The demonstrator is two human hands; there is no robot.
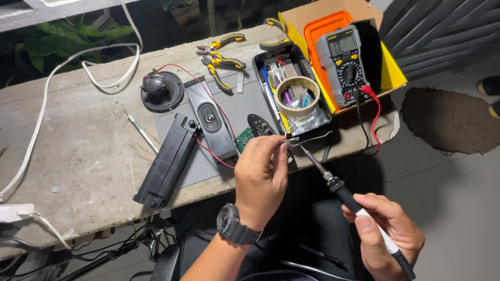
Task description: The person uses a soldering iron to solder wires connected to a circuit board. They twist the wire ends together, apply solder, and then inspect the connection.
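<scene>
At concrete bench edge [94, 151] | left hand [260, 179] grip pinching thin silvery wire [312, 139] | right hand [388, 231] grip wrapped round slim soldering iron [333, 182]

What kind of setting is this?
Likely a makeshift electronics repair spot on a rough concrete ledge, by plants. Signs: soldering iron in the right hand, multimeter, opened speaker housing.

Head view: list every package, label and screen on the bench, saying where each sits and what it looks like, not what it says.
Cardboard box: far right end of the bench, open, brown outside, yellow lining, orange insert.
Multimeter: lying in that box, grey with yellow buttons, round black dial.
Multimeter screen: top of the meter, small pale rectangle with dark digits.
Black tray: left of the box, holding a tape roll.
</scene>
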